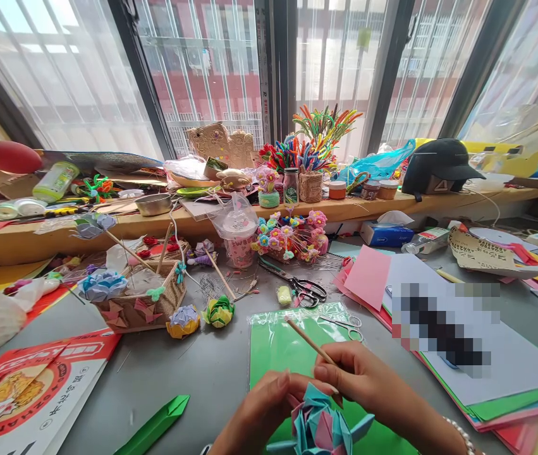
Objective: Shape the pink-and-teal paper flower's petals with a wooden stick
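Teal and pink folded paper makes up the origami flower point(320, 424) at the bottom edge, at about 6 o'clock, where the frame cuts off its lower part. The left hand point(263, 411) cups it from the 9 o'clock side with fingers curled onto its petals; the wrist is out of frame. The right hand point(368, 382) pinches a thin wooden stick point(310, 342) that slants up toward 11 o'clock, its lower end hidden between the fingers and the flower. Both rest over a green paper sheet point(273, 347) in a clear sleeve on the grey table point(202, 373).

A blurred patch hides part of the white paper stack point(496, 360) at 3 o'clock. At 10 o'clock a woven basket point(143, 300) holds paper flowers on sticks, with two loose paper blooms just beside it. At 12 o'clock a clear plastic cup point(239, 234) stands beside a small basket of pink and blue flowers point(292, 239). Black scissors point(304, 287) lie just past the green sheet. On the wooden sill, a jar-like pot point(310, 185) holds colourful pipe-cleaner stems, and a black cap point(439, 165) sits at 2 o'clock. A folded green strip point(155, 426) lies at 8 o'clock.
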Demonstrator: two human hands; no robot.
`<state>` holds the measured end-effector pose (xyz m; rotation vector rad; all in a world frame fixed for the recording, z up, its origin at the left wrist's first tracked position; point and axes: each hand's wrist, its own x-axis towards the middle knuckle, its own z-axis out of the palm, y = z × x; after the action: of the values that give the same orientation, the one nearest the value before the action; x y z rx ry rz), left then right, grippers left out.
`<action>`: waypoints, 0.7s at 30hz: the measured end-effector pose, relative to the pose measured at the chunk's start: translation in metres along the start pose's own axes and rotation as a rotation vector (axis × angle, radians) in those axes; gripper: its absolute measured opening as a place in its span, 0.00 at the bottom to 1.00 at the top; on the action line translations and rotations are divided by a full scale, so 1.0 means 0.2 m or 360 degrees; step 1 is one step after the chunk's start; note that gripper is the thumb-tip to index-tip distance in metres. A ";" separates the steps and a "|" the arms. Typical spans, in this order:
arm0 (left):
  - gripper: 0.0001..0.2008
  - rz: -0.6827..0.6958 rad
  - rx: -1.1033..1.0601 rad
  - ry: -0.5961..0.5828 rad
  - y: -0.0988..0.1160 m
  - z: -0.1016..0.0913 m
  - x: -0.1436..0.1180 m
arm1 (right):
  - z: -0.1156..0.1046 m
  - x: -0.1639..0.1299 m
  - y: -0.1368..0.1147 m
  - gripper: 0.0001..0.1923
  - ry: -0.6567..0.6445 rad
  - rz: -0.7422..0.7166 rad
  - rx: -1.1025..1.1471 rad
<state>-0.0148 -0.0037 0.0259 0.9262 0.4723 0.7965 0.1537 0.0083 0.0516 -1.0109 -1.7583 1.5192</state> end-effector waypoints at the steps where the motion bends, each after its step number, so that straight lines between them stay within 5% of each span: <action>1: 0.21 0.0001 -0.0001 0.0033 0.00 0.00 0.00 | 0.00 0.00 0.00 0.21 0.0020 -0.0002 -0.0014; 17: 0.20 0.0046 0.0543 0.0043 0.03 -0.03 -0.03 | 0.02 -0.01 0.02 0.19 0.0074 0.0000 -0.0113; 21: 0.18 0.0046 0.0421 0.0101 0.01 -0.04 -0.02 | 0.01 0.00 0.01 0.20 0.0106 -0.0012 -0.0126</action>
<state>-0.0230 -0.0023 0.0232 1.1569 0.6312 0.8034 0.1520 0.0068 0.0496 -1.0802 -1.7860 1.4047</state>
